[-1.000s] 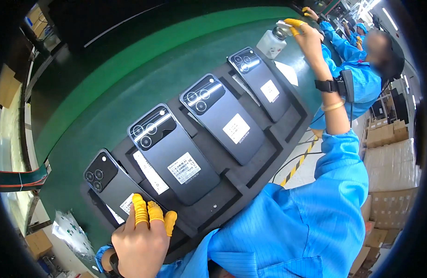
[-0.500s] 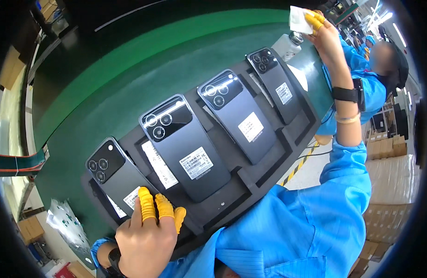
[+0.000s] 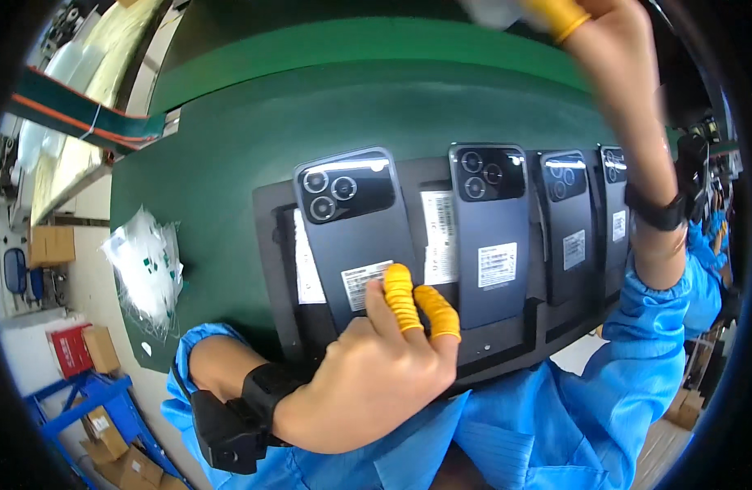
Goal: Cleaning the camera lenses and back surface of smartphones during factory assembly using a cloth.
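My left hand (image 3: pixel 376 376), with ribbed yellow finger cots, is closed at the lower part of the leftmost dark smartphone (image 3: pixel 355 237). One fingertip touches that phone's white label (image 3: pixel 364 282); the thumb side is partly hidden. The phone lies back up, slightly tilted against its neighbours, over a black foam tray (image 3: pixel 274 269). Three more phones stand in a row to its right: a second (image 3: pixel 490 224), a third (image 3: pixel 565 220) and a fourth (image 3: pixel 614 192). At the top edge, blurred and partly cut off, my right hand (image 3: pixel 609 41) holds a white wipe (image 3: pixel 494 11).
A green mat (image 3: pixel 204 188) covers the table. Left of the tray lies a clear plastic bag (image 3: pixel 147 265) with small green bits. Beyond the table's left side are a green strap with orange edging (image 3: pixel 82 118), cardboard boxes (image 3: pixel 53 245) and a blue rack (image 3: pixel 74 400).
My view has swung left, so the tray appears straighter. My right hand, still with the wipe, has become blurred at the top edge. My left hand remains at the leftmost phone.
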### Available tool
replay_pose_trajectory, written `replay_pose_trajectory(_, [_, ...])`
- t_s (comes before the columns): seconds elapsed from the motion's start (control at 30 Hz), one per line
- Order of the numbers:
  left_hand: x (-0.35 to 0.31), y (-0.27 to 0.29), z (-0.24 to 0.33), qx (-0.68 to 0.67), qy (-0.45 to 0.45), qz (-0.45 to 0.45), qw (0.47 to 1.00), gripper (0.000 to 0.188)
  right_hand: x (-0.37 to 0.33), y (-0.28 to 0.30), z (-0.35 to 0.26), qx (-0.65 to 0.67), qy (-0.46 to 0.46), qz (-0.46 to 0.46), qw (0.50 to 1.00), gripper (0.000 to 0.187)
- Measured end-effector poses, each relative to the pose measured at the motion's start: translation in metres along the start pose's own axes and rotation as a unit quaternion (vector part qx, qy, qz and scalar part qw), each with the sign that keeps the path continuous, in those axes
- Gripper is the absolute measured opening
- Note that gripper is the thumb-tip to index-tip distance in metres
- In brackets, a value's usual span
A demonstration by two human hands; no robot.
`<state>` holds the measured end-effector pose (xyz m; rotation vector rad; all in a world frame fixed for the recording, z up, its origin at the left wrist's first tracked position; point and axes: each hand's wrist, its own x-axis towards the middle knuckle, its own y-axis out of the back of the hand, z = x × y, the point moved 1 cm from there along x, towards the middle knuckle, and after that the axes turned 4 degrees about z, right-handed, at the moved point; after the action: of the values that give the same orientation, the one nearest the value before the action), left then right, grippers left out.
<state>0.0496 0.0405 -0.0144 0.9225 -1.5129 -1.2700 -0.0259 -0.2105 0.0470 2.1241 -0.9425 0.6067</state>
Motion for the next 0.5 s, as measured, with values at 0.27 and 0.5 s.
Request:
replay_pose_trajectory(0.27, [0.005, 0.003, 0.000, -0.018, -0.005, 0.020, 1.000, 0.019, -0.054, -0.089, 0.002, -0.118, 0.246, -0.250, 0.929, 0.027])
replay_pose_trajectory(0.5, [0.004, 0.003, 0.001, -0.019, 0.001, 0.001, 1.000, 0.019, -0.065, -0.065, -0.004, -0.157, 0.244, -0.280, 0.915, 0.030])
